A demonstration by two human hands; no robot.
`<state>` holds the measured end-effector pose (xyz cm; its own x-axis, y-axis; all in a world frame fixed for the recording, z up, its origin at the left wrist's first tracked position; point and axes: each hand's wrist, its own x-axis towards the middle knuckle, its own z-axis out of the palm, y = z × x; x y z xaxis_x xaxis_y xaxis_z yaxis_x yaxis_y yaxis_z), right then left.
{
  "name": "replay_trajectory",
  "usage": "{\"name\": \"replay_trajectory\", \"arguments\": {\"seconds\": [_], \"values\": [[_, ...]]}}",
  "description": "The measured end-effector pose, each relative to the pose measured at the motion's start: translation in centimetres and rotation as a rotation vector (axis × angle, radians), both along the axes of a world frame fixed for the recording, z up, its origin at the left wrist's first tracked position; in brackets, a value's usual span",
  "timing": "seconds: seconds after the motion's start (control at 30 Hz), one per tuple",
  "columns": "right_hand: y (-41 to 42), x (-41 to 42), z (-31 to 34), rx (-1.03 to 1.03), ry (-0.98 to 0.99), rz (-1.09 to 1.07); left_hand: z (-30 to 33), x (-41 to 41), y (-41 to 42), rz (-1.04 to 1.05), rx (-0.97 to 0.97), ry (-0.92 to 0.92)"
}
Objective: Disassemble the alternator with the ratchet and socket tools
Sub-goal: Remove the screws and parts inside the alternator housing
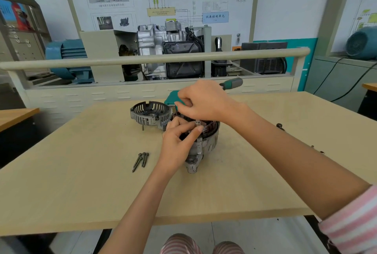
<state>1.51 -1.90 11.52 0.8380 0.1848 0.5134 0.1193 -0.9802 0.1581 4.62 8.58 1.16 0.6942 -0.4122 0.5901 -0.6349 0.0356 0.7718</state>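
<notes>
Head view: wood-topped desk (81, 182), pale, fills the lower frame. Alternator body (206, 143) stands near the desk's middle, open end up, windings showing inside. Just behind it to the left lies the removed end cover (150, 114), slotted, grey, open side up. Green-handled tool (231, 84) partly hidden behind the right hand; only the handle and a green block beside the cover are visible, and which tool it is cannot be told. Left hand (179, 143) rests on the near-left rim of the alternator, fingers curled, thumb and forefinger closed around a small metal shaft (197, 124) standing up at the centre. Right hand (204, 100) hovers above the far rim, fingers bent and pinched together; what it grips cannot be told. Three long bolts (141, 161) lie together left of the alternator, apart from it.
</notes>
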Motion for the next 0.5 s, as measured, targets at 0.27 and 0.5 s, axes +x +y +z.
{"name": "replay_trajectory", "arguments": {"seconds": [0.27,0.5], "values": [[2.3,0.5,-0.7,-0.017,-0.046,-0.537,-0.1,-0.1,-0.7,0.076,-0.025,0.012],[0.7,-0.2,-0.3,-0.038,-0.068,-0.316,-0.2,0.7,1.4,-0.091,0.077,-0.055]]}}
